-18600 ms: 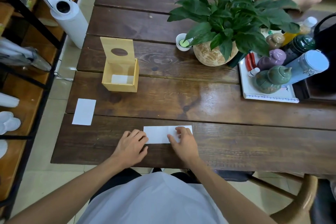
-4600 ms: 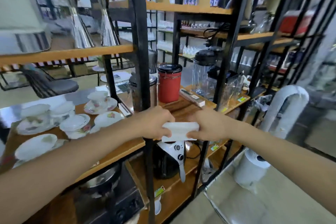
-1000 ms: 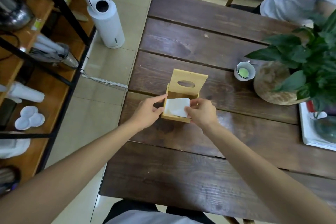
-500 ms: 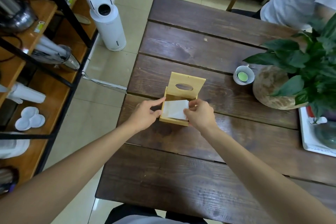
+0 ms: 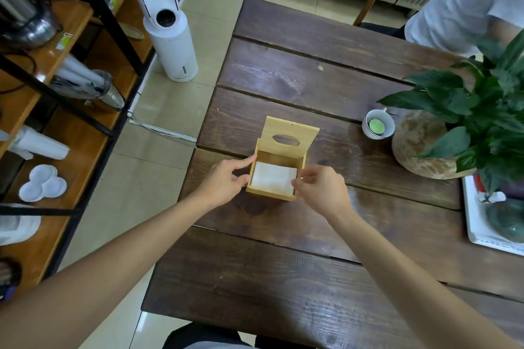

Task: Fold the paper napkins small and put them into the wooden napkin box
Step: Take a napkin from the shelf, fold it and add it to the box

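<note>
The folded white paper napkin [image 5: 273,179] lies flat inside the light wooden napkin box [image 5: 279,161], lid raised, on the dark plank bench [image 5: 297,73]. The left hand [image 5: 225,180] and right hand [image 5: 319,187] flank the box with loosely open fingers, holding nothing.

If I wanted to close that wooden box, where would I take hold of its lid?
Probably the lid's free top edge, from above. It stands upright behind the open wooden napkin box, hinged low, so that edge is clear. The oval slot could also take a fingertip. Both hands, left hand and right hand, flank the box.
</note>
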Action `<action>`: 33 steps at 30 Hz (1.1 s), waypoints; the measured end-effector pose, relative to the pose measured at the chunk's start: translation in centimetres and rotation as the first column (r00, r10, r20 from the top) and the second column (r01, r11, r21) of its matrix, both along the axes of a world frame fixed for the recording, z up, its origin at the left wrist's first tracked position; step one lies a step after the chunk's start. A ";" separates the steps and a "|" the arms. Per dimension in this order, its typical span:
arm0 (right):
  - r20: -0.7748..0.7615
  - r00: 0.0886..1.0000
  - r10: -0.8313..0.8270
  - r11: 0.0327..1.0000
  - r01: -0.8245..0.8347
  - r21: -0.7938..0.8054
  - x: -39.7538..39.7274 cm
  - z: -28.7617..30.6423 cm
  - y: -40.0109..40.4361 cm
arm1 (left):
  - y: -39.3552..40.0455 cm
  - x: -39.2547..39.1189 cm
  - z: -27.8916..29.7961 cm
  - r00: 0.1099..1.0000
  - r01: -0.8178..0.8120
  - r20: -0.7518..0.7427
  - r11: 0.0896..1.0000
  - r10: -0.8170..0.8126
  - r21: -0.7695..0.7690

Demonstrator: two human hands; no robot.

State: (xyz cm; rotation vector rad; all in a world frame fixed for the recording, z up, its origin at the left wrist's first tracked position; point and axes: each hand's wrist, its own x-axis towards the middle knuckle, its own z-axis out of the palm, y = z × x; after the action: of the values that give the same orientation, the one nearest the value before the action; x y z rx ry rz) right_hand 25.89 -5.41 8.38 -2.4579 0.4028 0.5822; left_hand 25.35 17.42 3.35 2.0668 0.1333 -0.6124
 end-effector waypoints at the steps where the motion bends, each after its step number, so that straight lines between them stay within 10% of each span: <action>1: 0.016 0.999 0.032 0.999 -0.032 -0.020 -0.2 0.1 -0.2 | 0.0 0.0 0.0 1.000 0.000 0.000 1.000 0.000 -0.002; 7: -0.147 0.977 0.155 0.987 -0.158 -0.006 -0.8 -1.9 1.3 | 0.1 0.1 -0.4 1.000 0.009 0.014 1.000 -0.009 -0.004; 15: -0.318 0.930 -0.184 0.976 0.211 0.050 0.0 -3.6 5.0 | -0.2 0.0 -0.2 1.000 -0.020 0.018 1.000 0.020 0.002; 27: -0.396 0.916 -0.063 0.990 0.106 0.089 -0.1 -2.8 3.5 | -0.2 0.2 -0.2 1.000 -0.022 0.006 1.000 0.022 -0.012; 33: 0.120 0.904 0.410 0.901 -0.381 -0.206 -0.2 -0.3 2.7 | 0.0 0.1 -0.3 1.000 -0.028 0.007 0.999 0.028 -0.025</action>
State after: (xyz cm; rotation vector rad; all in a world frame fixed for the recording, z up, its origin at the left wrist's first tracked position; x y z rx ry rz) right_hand 25.65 -2.70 8.10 -2.7581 -0.1270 0.5214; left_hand 25.42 17.42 3.00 2.0398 0.1492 -0.5866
